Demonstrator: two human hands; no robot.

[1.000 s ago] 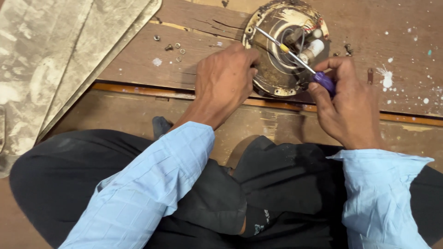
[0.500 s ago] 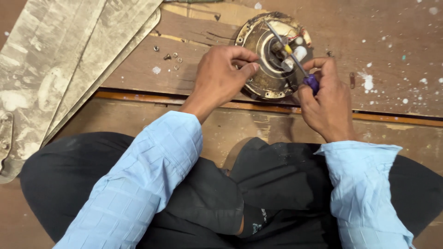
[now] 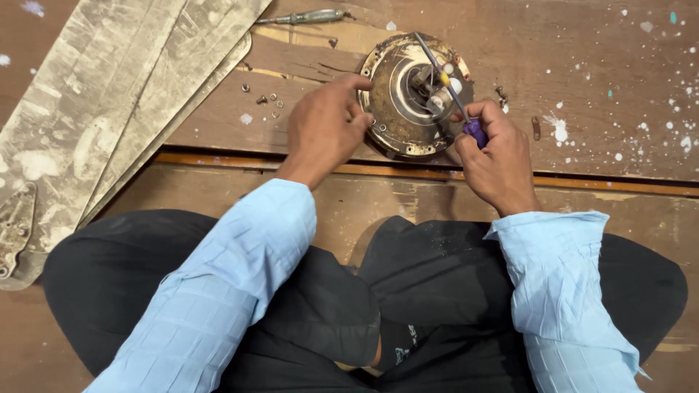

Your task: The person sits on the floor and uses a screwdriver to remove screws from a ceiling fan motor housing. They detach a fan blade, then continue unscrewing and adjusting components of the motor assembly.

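Since the earlier frame the round motor housing sits lower and more central in the head view, and the screwdriver shaft now leans up and to the left across it instead of lying flatter. At far left, dusty fan blades (image 3: 95,124) lie stacked on the wooden floor (image 3: 619,87), with a metal bracket (image 3: 14,229) at their lower end. Further right, several small loose screws (image 3: 263,99) lie scattered on the boards, and a second screwdriver (image 3: 309,16) rests at the top edge. The left hand (image 3: 324,129) is curled against the rim of the motor housing (image 3: 397,109), fingertips pressing on its left edge to steady it. The housing lies flat on the floor just ahead of the person's crossed legs, its wiring and white parts exposed at the centre. The right hand (image 3: 495,153) is closed around the purple handle of a screwdriver (image 3: 455,98) whose tip reaches into the middle of the housing. Judging from the screws already out and the blades set aside, the dismantling looks well underway, with the inner parts still to be worked free.
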